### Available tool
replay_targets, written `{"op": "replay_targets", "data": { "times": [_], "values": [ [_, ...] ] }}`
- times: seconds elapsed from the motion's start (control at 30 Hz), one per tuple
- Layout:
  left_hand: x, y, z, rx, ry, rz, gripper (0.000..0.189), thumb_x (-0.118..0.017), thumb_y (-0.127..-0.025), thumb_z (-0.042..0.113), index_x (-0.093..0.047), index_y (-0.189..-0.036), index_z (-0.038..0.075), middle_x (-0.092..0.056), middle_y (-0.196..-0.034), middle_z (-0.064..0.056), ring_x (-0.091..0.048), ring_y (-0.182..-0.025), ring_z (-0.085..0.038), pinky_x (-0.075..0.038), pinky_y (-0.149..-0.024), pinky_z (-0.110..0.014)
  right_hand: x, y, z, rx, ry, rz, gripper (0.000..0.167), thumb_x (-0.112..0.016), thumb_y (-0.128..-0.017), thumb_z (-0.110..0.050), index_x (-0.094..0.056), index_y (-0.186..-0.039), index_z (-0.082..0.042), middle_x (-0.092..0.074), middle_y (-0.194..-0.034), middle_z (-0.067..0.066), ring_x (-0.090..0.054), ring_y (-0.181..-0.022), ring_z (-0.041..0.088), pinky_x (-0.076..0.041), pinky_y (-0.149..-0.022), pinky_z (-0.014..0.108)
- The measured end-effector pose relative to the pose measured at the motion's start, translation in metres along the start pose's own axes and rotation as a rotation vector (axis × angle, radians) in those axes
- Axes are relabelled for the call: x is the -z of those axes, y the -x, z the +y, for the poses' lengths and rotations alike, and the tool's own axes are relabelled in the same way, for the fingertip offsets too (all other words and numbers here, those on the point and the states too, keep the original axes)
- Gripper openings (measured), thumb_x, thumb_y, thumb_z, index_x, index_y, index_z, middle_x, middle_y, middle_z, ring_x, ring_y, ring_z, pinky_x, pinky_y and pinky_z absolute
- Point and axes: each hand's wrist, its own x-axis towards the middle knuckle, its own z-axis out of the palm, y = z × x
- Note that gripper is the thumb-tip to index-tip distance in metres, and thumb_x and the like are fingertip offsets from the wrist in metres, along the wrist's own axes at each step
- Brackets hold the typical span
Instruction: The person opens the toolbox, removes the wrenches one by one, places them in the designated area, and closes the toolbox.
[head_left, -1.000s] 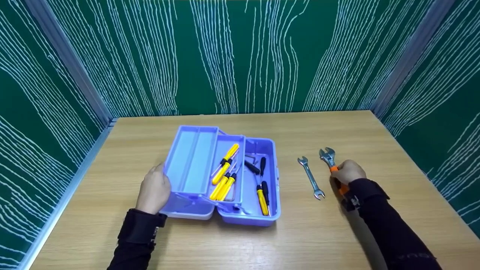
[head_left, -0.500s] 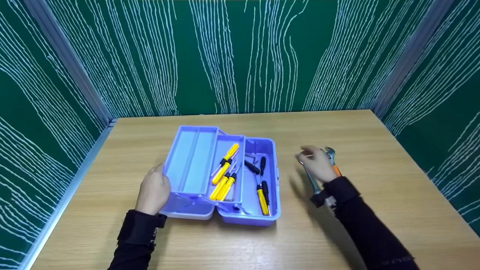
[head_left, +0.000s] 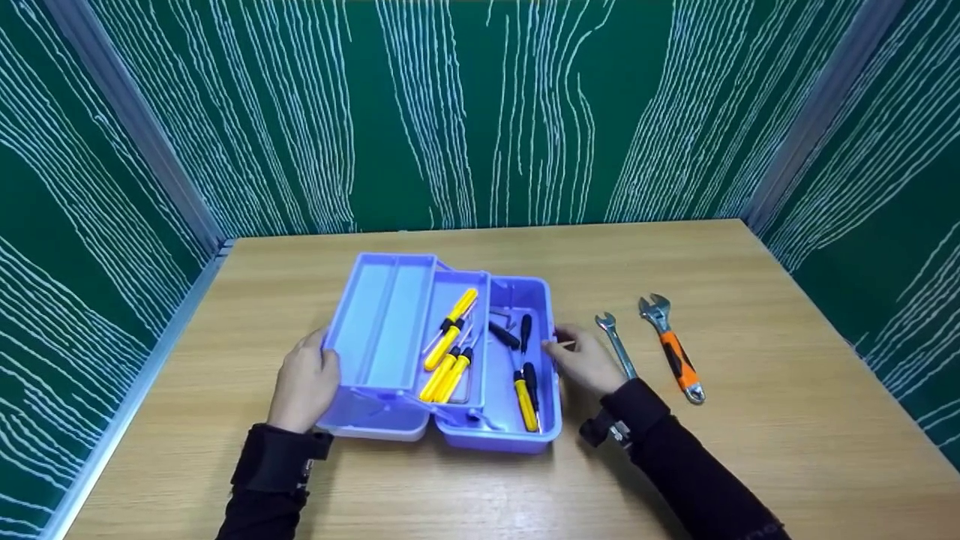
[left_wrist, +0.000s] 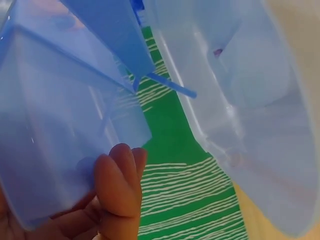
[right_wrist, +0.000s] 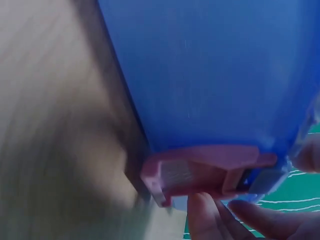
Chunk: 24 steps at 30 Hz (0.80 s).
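A purple-blue cantilever toolbox (head_left: 495, 444) stands unfolded on the table. At its left side my left hand (head_left: 304, 386) grips the upper tray (head_left: 375, 322); in the left wrist view the fingers (left_wrist: 117, 190) curl around a translucent blue wall. My right hand (head_left: 589, 364) holds the right wall at the rim, and in the right wrist view its fingertips (right_wrist: 200, 205) touch a dark pink latch (right_wrist: 215, 152). Several yellow-handled screwdrivers (head_left: 454, 371) lie in the middle tray. Black-handled screwdrivers (head_left: 526, 326) and another yellow one (head_left: 525, 401) lie in the base.
An open-end wrench (head_left: 616, 345), partly behind my right hand, lies right of the toolbox. Farther right is an adjustable wrench (head_left: 677, 356) with an orange and black handle. Green, white-striped panels (head_left: 480, 112) surround the wooden table (head_left: 480, 502) on three sides.
My right hand has left the adjustable wrench, passed leftward over the open-end wrench, and reached the toolbox's right wall. Both wrenches lie on the table. My left hand stays at the tray.
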Motion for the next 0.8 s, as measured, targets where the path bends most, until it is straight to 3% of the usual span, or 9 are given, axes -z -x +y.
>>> {"op": "replay_targets", "data": {
  "times": [0.13,0.23,0.3,0.4,0.47,0.57,0.7,0.8],
  "values": [
    [0.009,-0.002,-0.007,0.087,0.104,-0.025,0.046,-0.033,-0.105,0.022,-0.047,-0.14,-0.004,-0.06,-0.127,-0.029,-0.062,-0.11,-0.041,-0.048,-0.097,-0.052,-0.003,0.002,0.002,-0.014,0.012,0.001,0.041,-0.056,-0.095,-0.015,-0.056,-0.129,0.008,-0.063,-0.112,0.022,-0.063,-0.095,0.024,-0.054,-0.076,0.028],
    [0.018,-0.007,-0.017,0.146,0.158,-0.03,0.047,-0.029,-0.106,0.023,-0.048,-0.14,-0.003,-0.06,-0.128,-0.029,-0.06,-0.115,-0.041,-0.047,-0.1,-0.051,-0.004,0.002,0.002,-0.01,0.018,0.015,0.04,-0.057,-0.094,-0.014,-0.057,-0.128,0.007,-0.065,-0.111,0.021,-0.064,-0.095,0.025,-0.054,-0.077,0.029],
    [0.021,-0.012,-0.026,0.158,0.143,-0.051,0.047,-0.03,-0.105,0.021,-0.045,-0.14,-0.006,-0.055,-0.136,-0.029,-0.054,-0.124,-0.042,-0.043,-0.106,-0.052,-0.005,0.002,0.002,-0.001,0.019,0.026,0.039,-0.057,-0.094,-0.013,-0.058,-0.127,0.007,-0.066,-0.111,0.021,-0.065,-0.095,0.025,-0.054,-0.077,0.028],
    [0.018,-0.015,-0.041,0.162,0.075,-0.141,0.049,-0.033,-0.105,0.02,-0.04,-0.141,-0.011,-0.049,-0.139,-0.033,-0.048,-0.129,-0.045,-0.038,-0.109,-0.056,-0.006,0.002,0.002,0.003,0.027,0.04,0.038,-0.058,-0.093,-0.012,-0.059,-0.126,0.007,-0.067,-0.111,0.021,-0.065,-0.095,0.026,-0.054,-0.078,0.029],
    [0.011,-0.015,-0.05,0.134,0.044,-0.193,0.048,-0.037,-0.103,0.018,-0.043,-0.138,-0.014,-0.051,-0.135,-0.035,-0.049,-0.126,-0.048,-0.039,-0.107,-0.058,-0.006,0.002,0.003,0.0,0.033,0.039,0.04,-0.057,-0.093,-0.013,-0.058,-0.127,0.007,-0.067,-0.111,0.021,-0.065,-0.096,0.026,-0.055,-0.079,0.03],
    [0.0,-0.012,-0.061,0.031,0.049,-0.221,0.038,-0.044,-0.098,0.007,-0.053,-0.126,-0.017,-0.06,-0.121,-0.036,-0.059,-0.113,-0.048,-0.044,-0.103,-0.057,-0.006,0.003,0.002,-0.013,0.035,0.035,0.042,-0.057,-0.093,-0.014,-0.057,-0.129,0.007,-0.067,-0.112,0.022,-0.065,-0.096,0.026,-0.055,-0.078,0.031],
    [-0.011,-0.007,-0.07,-0.122,0.075,-0.197,0.03,-0.05,-0.089,-0.006,-0.063,-0.114,-0.015,-0.069,-0.103,-0.03,-0.068,-0.093,-0.041,-0.052,-0.092,-0.052,-0.007,0.003,0.002,-0.021,0.022,0.029,0.044,-0.057,-0.094,-0.014,-0.055,-0.132,0.007,-0.067,-0.112,0.021,-0.065,-0.095,0.025,-0.056,-0.077,0.029],
    [-0.016,-0.005,-0.072,-0.15,0.071,-0.176,0.028,-0.051,-0.089,-0.005,-0.064,-0.113,-0.014,-0.071,-0.098,-0.027,-0.069,-0.086,-0.036,-0.054,-0.089,-0.05,-0.007,0.003,0.002,-0.017,0.011,0.018,0.045,-0.055,-0.094,-0.014,-0.053,-0.135,0.007,-0.067,-0.113,0.022,-0.065,-0.095,0.024,-0.056,-0.077,0.029]
  ]
}}
